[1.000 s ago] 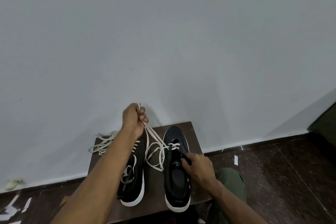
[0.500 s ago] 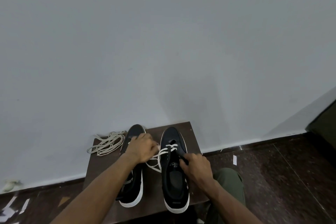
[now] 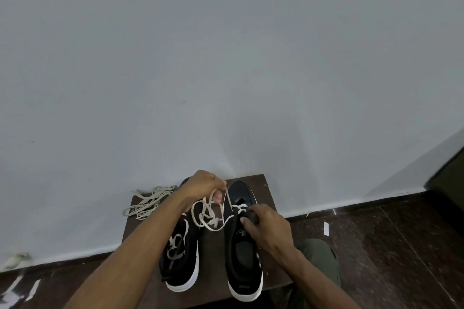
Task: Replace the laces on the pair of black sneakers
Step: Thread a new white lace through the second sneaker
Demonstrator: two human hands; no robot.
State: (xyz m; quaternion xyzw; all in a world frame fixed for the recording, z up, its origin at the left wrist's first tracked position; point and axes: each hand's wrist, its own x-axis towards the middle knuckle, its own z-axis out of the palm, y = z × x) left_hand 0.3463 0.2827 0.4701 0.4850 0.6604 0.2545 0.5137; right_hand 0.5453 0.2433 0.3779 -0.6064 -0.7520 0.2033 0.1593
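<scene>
lace (image 3: 212, 218) is pinched by left hand (image 3: 206, 187) at frame centre to take up slack; right sneaker (image 3: 242, 238) is gripped at the tongue by right hand (image 3: 267, 224), steadied on tabletop (image 3: 261, 183); spare laces (image 3: 148, 202) lie left.

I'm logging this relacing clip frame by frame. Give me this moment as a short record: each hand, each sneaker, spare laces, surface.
left hand: raised over the shoes, pinching the white lace
right hand: gripping the tongue area of the right sneaker
right sneaker: lace threaded only through the eyelets nearest the toe
left sneaker: loose lace lying across it
spare laces: tangled pile at the stool's far left corner
stool: dark wood, against the wall, holding both shoes
</scene>
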